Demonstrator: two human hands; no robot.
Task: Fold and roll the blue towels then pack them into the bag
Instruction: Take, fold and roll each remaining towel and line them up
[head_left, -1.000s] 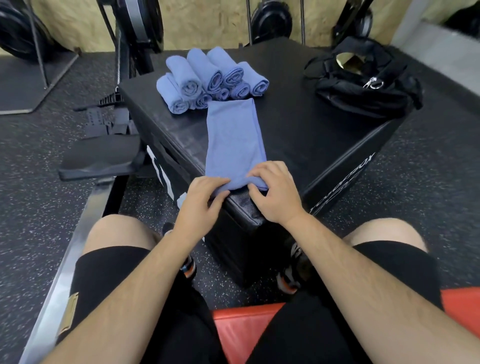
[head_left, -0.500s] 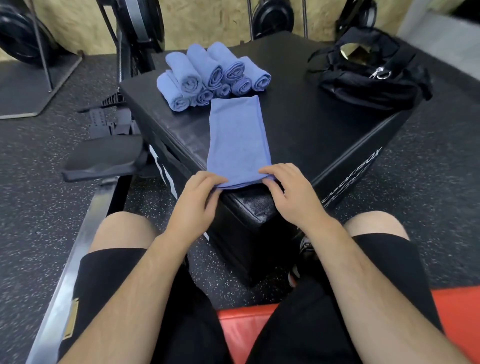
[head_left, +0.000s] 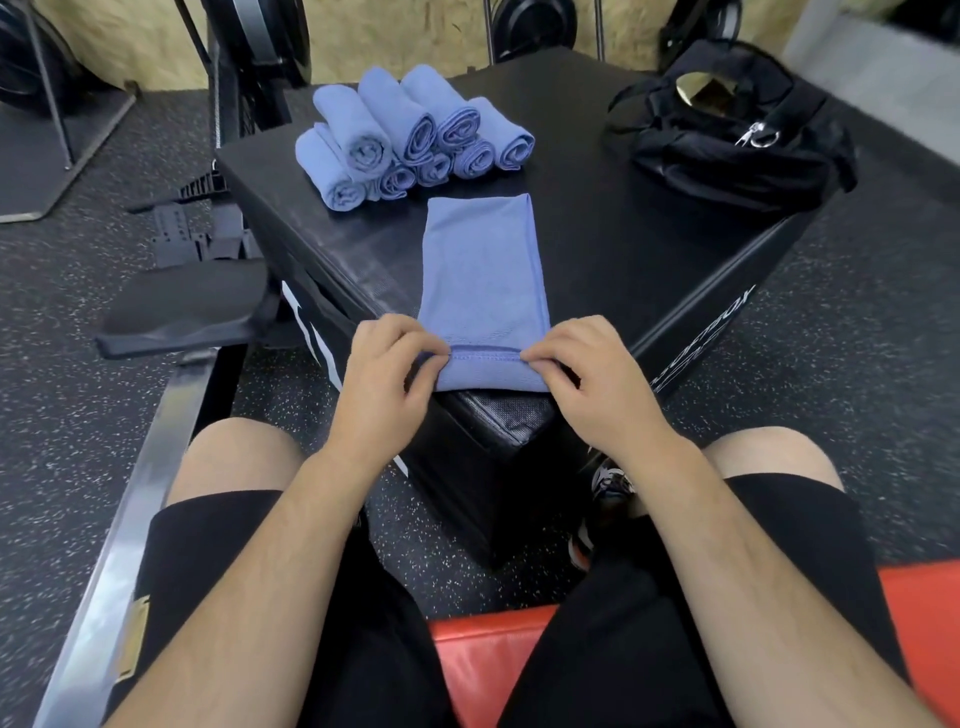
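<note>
Black worktop (head_left: 623, 249) bore the black bag (head_left: 727, 150) far right, rolled blue towels (head_left: 410, 130) stacked far left, and one folded blue towel (head_left: 483, 270) lying flat mid-front, its turned-up near hem pinched at either corner by left grip (head_left: 387, 374) and right grip (head_left: 592, 384).

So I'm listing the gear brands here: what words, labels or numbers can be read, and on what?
"BOX": seemingly the end of the white lettering on the right side of the black box; the rest is too skewed to read.
White marks on its left side: cut off, unreadable.
Tan patch on the shorts: blurred.
Flat towel, rolled towels, bag: no text shows.
</note>
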